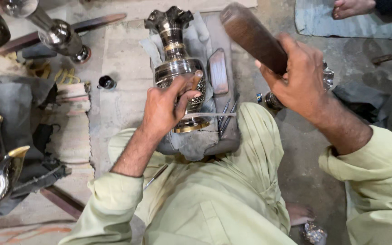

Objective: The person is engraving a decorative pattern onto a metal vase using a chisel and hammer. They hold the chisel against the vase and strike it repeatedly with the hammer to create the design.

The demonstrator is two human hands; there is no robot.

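— Fingers of my left hand [166, 106] were pinched shut around a thin metal chisel [195, 87], its tip set against the engraved brass vase [178, 68].

— And your right hand [296, 77]?

— Closed tight on a thick wooden mallet [252, 36], raised well above the vase.

— Where did the vase lie?

— On its side upon a grey padded block [205, 136] just ahead of my lap, with spare thin tools [225, 113] beside it. Farther left, a small black cap [107, 82] sat on the floor.
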